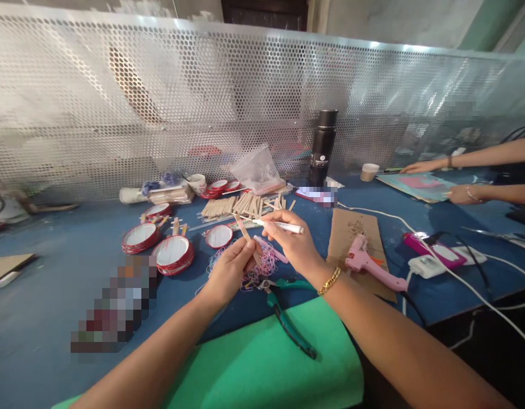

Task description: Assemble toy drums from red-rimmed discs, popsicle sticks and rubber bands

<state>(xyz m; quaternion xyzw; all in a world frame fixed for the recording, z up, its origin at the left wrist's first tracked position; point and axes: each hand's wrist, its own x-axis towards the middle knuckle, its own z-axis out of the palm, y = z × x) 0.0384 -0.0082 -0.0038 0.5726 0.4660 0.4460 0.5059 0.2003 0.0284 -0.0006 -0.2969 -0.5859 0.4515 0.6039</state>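
My left hand [230, 270] pinches a flat wooden craft stick [242, 228], holding it tilted above the table. In my right hand [296, 244] is a slim white pen [291, 227], its tip pointing left close to the stick's upper part; whether it touches I cannot tell. Beneath both hands lies a tangle of thin pink and purple loops [268, 262]. Teal-handled pliers [288, 329] rest just in front, partly on a green sheet [262, 363]. Beyond my hands is a pile of loose craft sticks [222, 208]. A small round red-rimmed disc [218, 237] sits near my left hand.
Stacked red-rimmed discs [172, 254] stand at left, near a blurred-out object [117, 307]. At right, a pink glue gun [366, 264] lies on cardboard [341, 227] beside cables and a power strip [424, 266]. A black bottle [323, 149] stands behind. Another person's hands [462, 194] hold a coloured sheet.
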